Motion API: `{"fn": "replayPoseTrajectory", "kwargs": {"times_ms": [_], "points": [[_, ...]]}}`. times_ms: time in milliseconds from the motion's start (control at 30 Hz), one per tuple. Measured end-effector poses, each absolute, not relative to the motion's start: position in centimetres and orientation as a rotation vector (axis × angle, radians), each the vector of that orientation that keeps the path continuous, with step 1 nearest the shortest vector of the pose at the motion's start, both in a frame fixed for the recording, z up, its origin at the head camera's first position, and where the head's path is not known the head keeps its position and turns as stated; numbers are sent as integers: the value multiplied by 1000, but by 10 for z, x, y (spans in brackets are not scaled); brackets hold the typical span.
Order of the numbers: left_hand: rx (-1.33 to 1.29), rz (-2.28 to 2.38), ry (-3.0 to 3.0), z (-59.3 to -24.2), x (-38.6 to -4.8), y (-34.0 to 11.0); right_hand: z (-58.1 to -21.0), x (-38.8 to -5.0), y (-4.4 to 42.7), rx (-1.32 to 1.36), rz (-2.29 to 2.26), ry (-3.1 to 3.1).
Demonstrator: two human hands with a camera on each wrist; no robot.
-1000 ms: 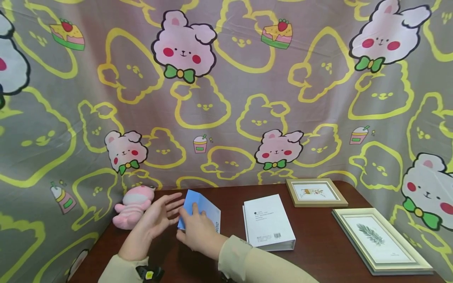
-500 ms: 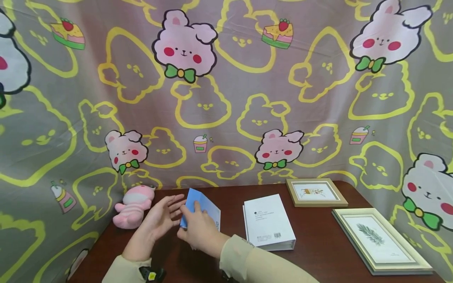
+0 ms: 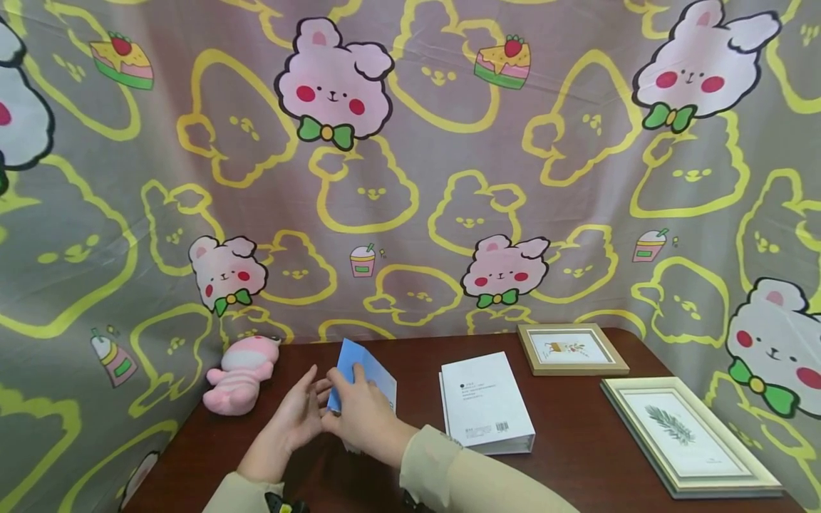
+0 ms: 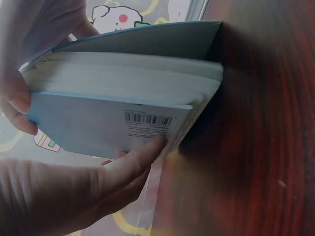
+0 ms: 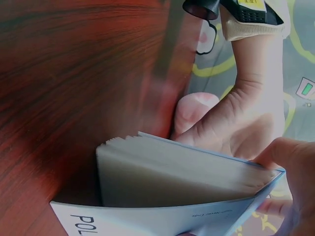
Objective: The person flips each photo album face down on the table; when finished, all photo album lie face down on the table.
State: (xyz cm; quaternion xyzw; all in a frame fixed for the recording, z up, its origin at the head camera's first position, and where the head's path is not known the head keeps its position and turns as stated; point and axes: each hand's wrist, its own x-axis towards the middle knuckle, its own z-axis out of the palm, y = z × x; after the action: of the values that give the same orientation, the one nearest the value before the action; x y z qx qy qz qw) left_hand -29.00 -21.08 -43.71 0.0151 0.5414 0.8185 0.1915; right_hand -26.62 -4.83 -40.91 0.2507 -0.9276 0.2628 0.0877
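A blue book point(image 3: 381, 374) stands upright on the dark wooden table, its front cover partly spread from the pages in the left wrist view. My right hand point(image 3: 365, 417) grips it around the spine, with thumb and fingers on opposite covers. Close on the other side, my left hand point(image 3: 296, 420) lays extended fingers against the barcoded back cover point(image 4: 103, 123). Page edges point(image 5: 172, 169) face the right wrist camera, above the cover lettered "POL". A thick white book point(image 3: 484, 399) lies to the right, apart from both hands.
A pink plush toy point(image 3: 240, 381) lies at the table's left back. On the right are a small tan picture frame point(image 3: 532, 360) and a larger cream frame point(image 3: 641, 427) with a leaf print. A patterned curtain point(image 3: 417, 178) hangs behind and along the sides.
My left hand has moved right, from beside the blue book to touching its back cover. My right hand keeps its grip, and the book has turned slightly more upright.
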Motion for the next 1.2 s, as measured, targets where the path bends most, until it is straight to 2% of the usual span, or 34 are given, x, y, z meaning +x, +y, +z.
{"fn": "replayPoseTrajectory", "kwargs": {"times_ms": [400, 833, 1200], "points": [[-72, 2350, 1597, -433, -288, -209, -405, -265, -46, 756, 929, -2690], [88, 2224, 1556, -437, -289, -210, -410, -264, -31, 630, 1363, -2660], [91, 2195, 1554, -441, -293, -209, -412, -271, -12, 571, 1665, -2429]]}}
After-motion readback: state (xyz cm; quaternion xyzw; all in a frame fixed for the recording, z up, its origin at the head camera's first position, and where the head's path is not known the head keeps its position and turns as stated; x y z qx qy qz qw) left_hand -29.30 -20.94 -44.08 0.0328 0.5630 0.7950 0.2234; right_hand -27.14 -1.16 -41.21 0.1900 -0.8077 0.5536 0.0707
